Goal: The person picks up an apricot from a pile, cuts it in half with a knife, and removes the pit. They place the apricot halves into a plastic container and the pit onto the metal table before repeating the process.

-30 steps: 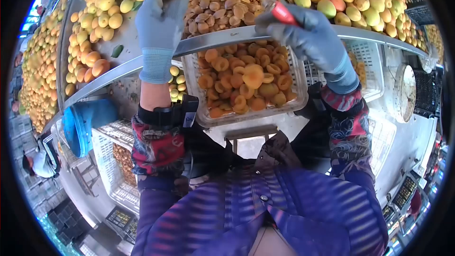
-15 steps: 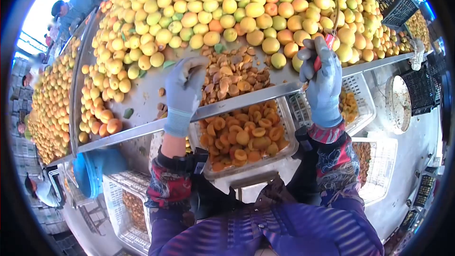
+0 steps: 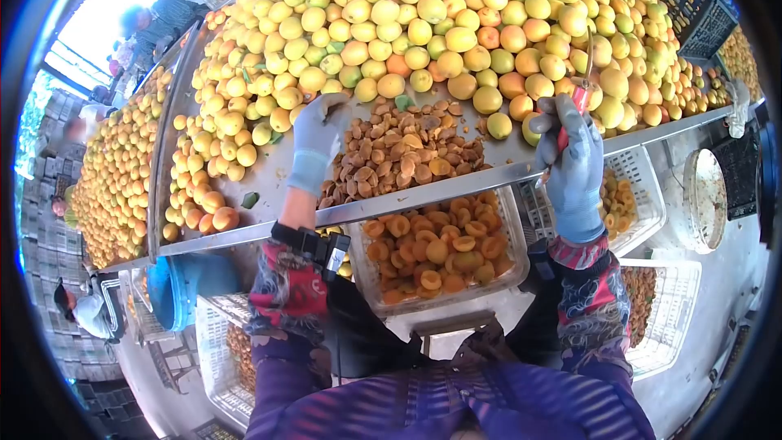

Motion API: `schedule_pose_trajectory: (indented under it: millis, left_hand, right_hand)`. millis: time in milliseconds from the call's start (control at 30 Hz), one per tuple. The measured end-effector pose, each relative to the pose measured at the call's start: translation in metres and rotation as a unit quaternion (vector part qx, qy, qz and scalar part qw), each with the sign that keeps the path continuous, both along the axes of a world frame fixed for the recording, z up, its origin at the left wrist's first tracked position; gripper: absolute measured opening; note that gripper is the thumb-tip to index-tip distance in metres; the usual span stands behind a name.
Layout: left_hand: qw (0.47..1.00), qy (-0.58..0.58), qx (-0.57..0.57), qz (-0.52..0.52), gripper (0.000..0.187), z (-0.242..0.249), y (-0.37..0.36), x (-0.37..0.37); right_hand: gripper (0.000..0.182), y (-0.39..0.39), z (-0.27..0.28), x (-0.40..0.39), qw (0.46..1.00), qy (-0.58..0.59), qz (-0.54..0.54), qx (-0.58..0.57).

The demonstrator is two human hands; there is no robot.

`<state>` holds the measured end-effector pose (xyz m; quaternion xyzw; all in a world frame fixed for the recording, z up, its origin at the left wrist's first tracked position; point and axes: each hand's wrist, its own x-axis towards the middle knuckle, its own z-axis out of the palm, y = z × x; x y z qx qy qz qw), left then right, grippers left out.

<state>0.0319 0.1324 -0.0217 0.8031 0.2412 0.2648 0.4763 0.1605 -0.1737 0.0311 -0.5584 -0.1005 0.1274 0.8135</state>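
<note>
From my end I see the right hand (image 3: pixel 575 159), gloved in grey, with its fingers closed around the red handle of a tool (image 3: pixel 580 98); the thin metal end points up, away from the wearer, and in my view crosses the apricots (image 3: pixel 423 28). The left hand (image 3: pixel 316 134), gloved too, is over the counter (image 3: pixel 273 173) with its fingers curled in; I can't tell whether they hold anything. It is just left of a heap of brown pits (image 3: pixel 407 151), which lies on the metal near the counter's front edge, between my two hands. The apricots, yellow to orange, are piled beyond the pits and spread down the left side, where a green leaf (image 3: pixel 250 200) lies near the edge. Below that edge, in front of the wearer, a clear tray (image 3: pixel 444 302) carries orange halves (image 3: pixel 436 248). To its right, a white crate (image 3: pixel 649 195) holds more halves. A blue bin (image 3: pixel 183 289) stands low on the left, near another white crate holding pits.
</note>
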Motion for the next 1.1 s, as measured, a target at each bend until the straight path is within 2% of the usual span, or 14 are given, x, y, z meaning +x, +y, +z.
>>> schedule_pose_trajectory:
  millis: [67, 200, 300, 500, 533, 567, 600, 633, 667, 767, 833, 900, 1000, 1100]
  left_hand:
    - [0.991, 0.053, 0.124, -0.021, 0.026, -0.002, 0.015, 0.013]
    - [0.954, 0.143, 0.261, -0.041, 0.051, -0.009, 0.021, 0.041]
    - [0.929, 0.198, 0.312, -0.031, 0.057, -0.009, 0.018, 0.058]
    - [0.903, 0.251, 0.348, 0.002, 0.045, -0.024, 0.029, 0.066]
    - [0.975, 0.165, 0.15, -0.008, 0.041, -0.023, 0.031, 0.061]
    - [0.996, 0.071, -0.056, -0.018, 0.038, -0.023, 0.033, 0.057]
    - [0.996, 0.073, -0.056, -0.017, 0.038, -0.022, 0.036, 0.051]
    - [0.964, -0.019, -0.255, -0.072, 0.034, -0.009, 0.031, 0.042]
    - [0.882, -0.112, -0.441, -0.123, 0.031, -0.002, 0.027, 0.034]
    - [0.821, -0.183, -0.512, -0.173, 0.031, 0.001, 0.013, 0.024]
    - [0.828, -0.174, -0.508, -0.163, 0.033, 0.003, 0.003, 0.018]
    - [0.789, -0.193, -0.544, -0.213, 0.033, 0.008, -0.004, 0.011]
    - [0.793, -0.221, -0.526, -0.214, 0.034, 0.024, -0.016, -0.01]
    - [0.825, -0.251, -0.464, -0.203, 0.042, 0.056, -0.03, -0.059]
  right_hand:
    - [0.036, 0.003, -0.002, -0.003, 0.999, -0.019, 0.017, -0.02]
    - [0.036, 0.01, -0.006, -0.006, 0.998, -0.027, 0.042, -0.028]
    - [0.035, 0.014, -0.005, -0.009, 0.998, -0.031, 0.056, -0.019]
    - [0.027, 0.021, -0.006, -0.005, 0.997, 0.06, 0.053, -0.008]
    - [0.027, 0.021, -0.009, -0.005, 0.997, 0.051, 0.058, -0.01]
    - [0.027, 0.021, -0.01, -0.004, 0.997, 0.041, 0.064, -0.011]
    - [0.027, 0.02, -0.009, -0.006, 0.997, 0.043, 0.064, -0.011]
    - [0.027, 0.019, -0.007, -0.008, 0.996, 0.043, 0.08, -0.011]
    - [0.026, 0.019, -0.005, -0.01, 0.994, 0.041, 0.097, -0.011]
    - [0.027, 0.019, -0.009, -0.012, 0.991, 0.057, 0.124, -0.006]
    - [0.027, 0.021, -0.008, -0.016, 0.99, 0.054, 0.129, 0.001]
    - [0.027, 0.022, -0.008, -0.018, 0.989, 0.051, 0.136, 0.008]
    - [0.041, 0.023, -0.009, -0.018, 0.988, 0.001, 0.144, -0.062]
    - [0.039, 0.019, -0.021, -0.01, 0.985, -0.051, 0.134, -0.098]
